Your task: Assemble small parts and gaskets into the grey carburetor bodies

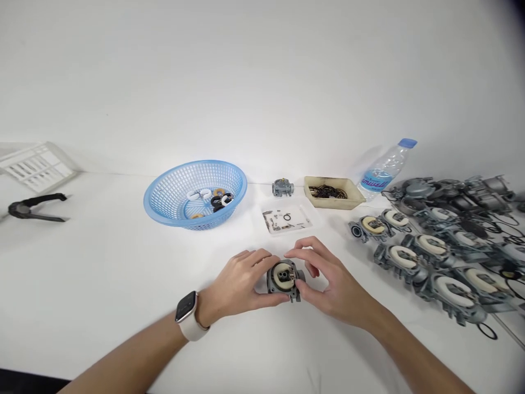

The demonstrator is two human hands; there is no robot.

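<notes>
On the table in front of me lies a grey metal carburetor [283, 280] with its bowl side up, showing a cream ring-shaped float. My left hand [248, 282], with a watch on the wrist, is closed around its left side, thumb along the near edge and fingers at the far edge. From the right, my right hand [328, 279] holds the same carburetor, its thumb on the part by the float hinge and its index finger arched over the far rim. Just beyond is a white tray [305, 221] with small metal parts and a black O-ring.
Behind stand a blue basket [164, 214] of floats, another carburetor [283, 187], a beige tray [340, 203] of dark rings and a leaning plastic bottle [383, 172]. Several carburetors [410, 260] crowd the right side. Far left are a black-handled tool [36, 208] and a white slotted rack [39, 164].
</notes>
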